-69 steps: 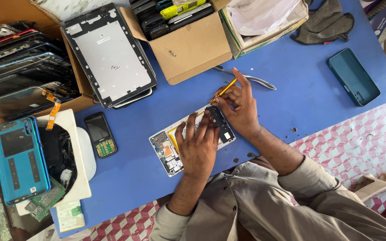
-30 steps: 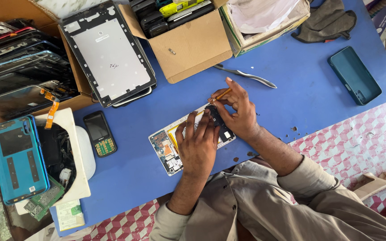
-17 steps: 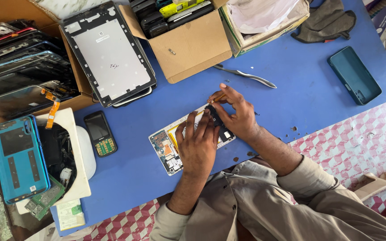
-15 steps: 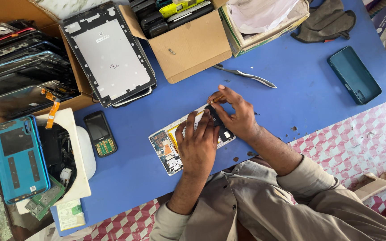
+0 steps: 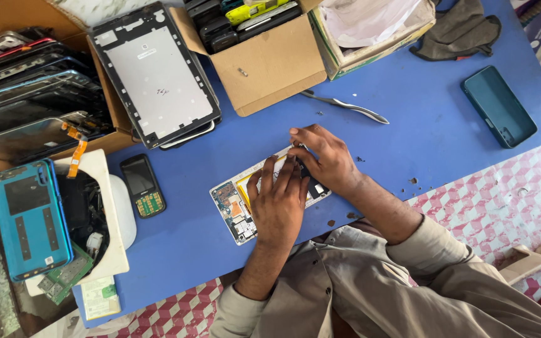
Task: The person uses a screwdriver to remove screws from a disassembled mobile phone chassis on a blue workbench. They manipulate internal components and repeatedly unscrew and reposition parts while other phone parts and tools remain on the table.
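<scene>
An opened phone [image 5: 233, 209] with its white frame and bare circuit board lies on the blue table [image 5: 421, 131] near the front edge. My left hand [image 5: 280, 203] lies flat on its middle with fingers spread, holding it down. My right hand [image 5: 322, 159] is over the phone's right end. Its fingertips are pinched together at the phone's far edge, on a small yellow-handled tool that the fingers now hide almost fully.
Metal tweezers [image 5: 345, 106] lie just beyond my hands. A cardboard box [image 5: 270, 69] of phones and a grey tablet shell [image 5: 158, 75] stand behind them. A keypad phone [image 5: 142, 186] and a blue back cover [image 5: 29, 219] lie at left, a teal phone [image 5: 499, 106] at right.
My right hand has come down from a raised position onto the phone's far edge, and the yellow tool is now covered by the fingers. The left hand has stayed in place.
</scene>
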